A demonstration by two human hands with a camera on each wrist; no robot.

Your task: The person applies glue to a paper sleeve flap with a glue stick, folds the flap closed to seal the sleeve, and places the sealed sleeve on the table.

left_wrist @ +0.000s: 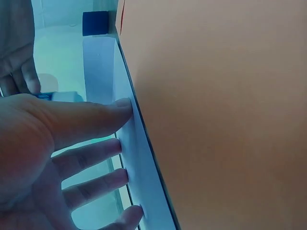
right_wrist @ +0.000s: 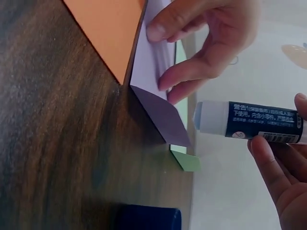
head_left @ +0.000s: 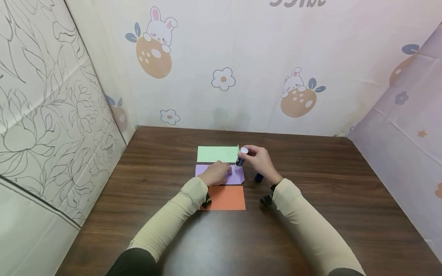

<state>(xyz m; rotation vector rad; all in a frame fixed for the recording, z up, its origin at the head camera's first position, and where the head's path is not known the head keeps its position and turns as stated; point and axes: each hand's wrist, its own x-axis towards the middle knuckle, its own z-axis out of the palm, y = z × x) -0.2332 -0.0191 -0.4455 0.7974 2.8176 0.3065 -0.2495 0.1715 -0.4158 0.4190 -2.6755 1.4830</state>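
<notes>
A purple sheet of paper (head_left: 237, 177) lies between a green sheet (head_left: 216, 154) and an orange sheet (head_left: 228, 198). My left hand (head_left: 216, 173) presses the purple sheet with spread fingers; its fingertips rest along the paper in the left wrist view. My right hand (head_left: 261, 163) pinches an uncapped glue stick (right_wrist: 261, 123) between thumb and fingers, tip towards the purple sheet. In the right wrist view the glue tip is slightly apart from the purple sheet's end flap (right_wrist: 163, 117), which is folded up at an angle.
A dark blue glue cap (head_left: 259, 177) stands on the brown wooden table (head_left: 310, 222), to the right of the purple sheet. The green sheet has a raised end flap (right_wrist: 187, 160). A patterned wall (head_left: 255, 46) rises behind the table.
</notes>
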